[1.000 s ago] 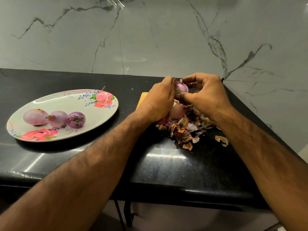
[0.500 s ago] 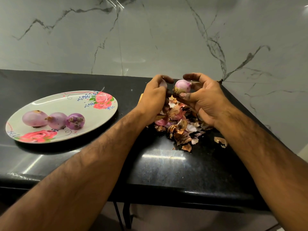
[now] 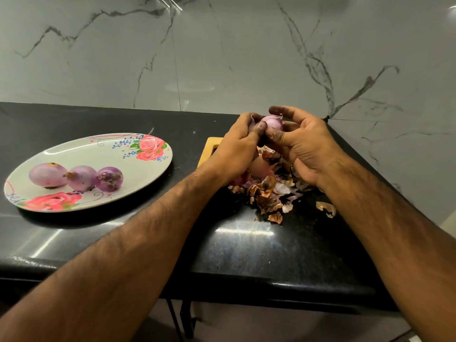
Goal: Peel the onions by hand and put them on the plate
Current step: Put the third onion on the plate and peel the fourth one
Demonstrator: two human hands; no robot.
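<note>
A small purple onion (image 3: pixel 274 122) is held up above the black counter between both hands. My right hand (image 3: pixel 301 144) grips it from the right with thumb and fingers curled round it. My left hand (image 3: pixel 237 149) pinches a loose flap of skin at the onion's left side. Below the hands lies a pile of dry onion peels (image 3: pixel 269 193), with another unpeeled onion (image 3: pixel 260 167) partly hidden in it. At the left, a white plate with pink roses (image 3: pixel 148 166) carries three peeled onions (image 3: pixel 79 177) in a row.
A yellow wooden board (image 3: pixel 208 150) pokes out behind my left hand. A stray peel (image 3: pixel 327 208) lies to the right of the pile. The black counter (image 3: pixel 246 248) ends at a front edge near me, and a marble wall rises behind.
My hands came apart half a second ago and have closed together on the onion again; my left thumb now pinches a skin flap at its left side.
</note>
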